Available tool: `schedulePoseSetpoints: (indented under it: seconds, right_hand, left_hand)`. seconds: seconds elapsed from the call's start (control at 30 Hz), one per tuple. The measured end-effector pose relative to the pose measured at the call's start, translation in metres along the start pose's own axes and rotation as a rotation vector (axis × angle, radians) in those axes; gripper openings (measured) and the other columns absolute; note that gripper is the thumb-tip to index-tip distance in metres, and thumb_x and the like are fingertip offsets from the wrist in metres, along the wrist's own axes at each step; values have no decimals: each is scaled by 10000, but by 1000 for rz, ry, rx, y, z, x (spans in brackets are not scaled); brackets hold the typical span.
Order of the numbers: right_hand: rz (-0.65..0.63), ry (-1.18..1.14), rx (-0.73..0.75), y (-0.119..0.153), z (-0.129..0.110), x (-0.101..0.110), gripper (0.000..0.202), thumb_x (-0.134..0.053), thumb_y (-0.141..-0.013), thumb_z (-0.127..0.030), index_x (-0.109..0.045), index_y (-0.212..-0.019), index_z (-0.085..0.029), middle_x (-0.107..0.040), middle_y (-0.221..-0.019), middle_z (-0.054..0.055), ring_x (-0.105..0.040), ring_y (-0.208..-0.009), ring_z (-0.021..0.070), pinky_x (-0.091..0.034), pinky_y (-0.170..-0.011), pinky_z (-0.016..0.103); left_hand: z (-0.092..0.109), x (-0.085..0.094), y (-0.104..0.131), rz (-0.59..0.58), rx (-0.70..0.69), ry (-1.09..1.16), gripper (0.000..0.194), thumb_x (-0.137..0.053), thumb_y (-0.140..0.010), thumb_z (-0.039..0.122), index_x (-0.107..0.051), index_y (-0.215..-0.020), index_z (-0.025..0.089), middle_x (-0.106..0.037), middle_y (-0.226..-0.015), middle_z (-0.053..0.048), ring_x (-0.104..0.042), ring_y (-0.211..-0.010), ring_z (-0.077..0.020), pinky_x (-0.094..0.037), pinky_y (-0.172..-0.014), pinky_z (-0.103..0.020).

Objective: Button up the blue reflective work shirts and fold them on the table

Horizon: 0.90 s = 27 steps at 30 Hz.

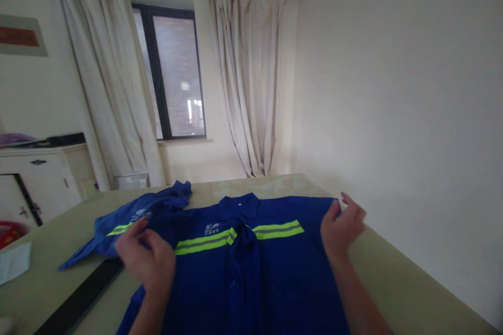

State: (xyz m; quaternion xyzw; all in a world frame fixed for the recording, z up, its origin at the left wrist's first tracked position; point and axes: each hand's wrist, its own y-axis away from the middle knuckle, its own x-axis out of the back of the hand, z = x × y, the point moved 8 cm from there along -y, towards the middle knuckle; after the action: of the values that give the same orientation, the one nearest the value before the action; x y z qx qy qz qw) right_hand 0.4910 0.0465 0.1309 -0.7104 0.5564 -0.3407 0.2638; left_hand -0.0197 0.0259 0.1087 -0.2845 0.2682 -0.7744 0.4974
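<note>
A blue work jacket (294,272) with a collar and a yellow-green reflective stripe across the chest lies spread on the table, collar away from me. Its front placket is bunched along the middle. Over the jacket's left side is my left hand (147,256), fingers loosely bent and apart, with nothing visible in them. My right hand (345,222) is at the jacket's right shoulder, thumb and fingers apart; whether it touches the cloth I cannot tell. Beyond my left hand lies a second blue garment (157,201), crumpled, with a matching stripe.
The pale green tabletop (408,282) runs along the white wall on the right. A long black flat object (84,293) and a white sheet (15,263) lie at left. Behind stand a white cabinet (51,167), curtains (251,73) and a window (178,73).
</note>
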Motion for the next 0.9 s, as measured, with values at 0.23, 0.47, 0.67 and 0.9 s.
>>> schedulePoseSetpoints:
  seconds: [0.23,0.47,0.67,0.9]
  right_hand:
    - [-986,-283,579,185,-116,-76,328,-465,-1029,-367,-620,-1308,-293,-604,-1398,68,-535,-1269,248,-352,-1071,396]
    - [-1136,-77,405,200,-102,-116,214,-510,-1003,-352,-678,-1077,-242,-694,-1113,76,-642,-1062,244,-449,-898,336]
    - [-1183,1,311,203,-103,-146,240,-615,-924,-309,-646,-1161,-287,-705,-1067,50,-688,-915,227,-414,-699,287]
    - [-1117,-283,70,198,-85,-151,102,-576,-935,-271,-657,-880,-243,-718,-838,1,-665,-793,184,-372,-662,264]
  left_hand:
    - [60,-131,167,-1059,-522,-251,493,-383,-957,261,-566,-1405,170,-550,-1508,-117,-471,-1418,-269,-347,-1188,-487]
    - [61,-125,166,-1143,-537,-287,472,-412,-951,284,-619,-1358,161,-628,-1418,-139,-565,-1323,-290,-404,-1130,-453]
    - [69,-143,136,-1117,-430,-394,245,-503,-906,299,-732,-885,214,-771,-952,-107,-724,-912,-288,-485,-819,-379]
    - [25,-171,123,-974,-196,-270,377,-358,-1014,321,-638,-1244,215,-713,-1185,-103,-680,-1077,-241,-475,-883,-338]
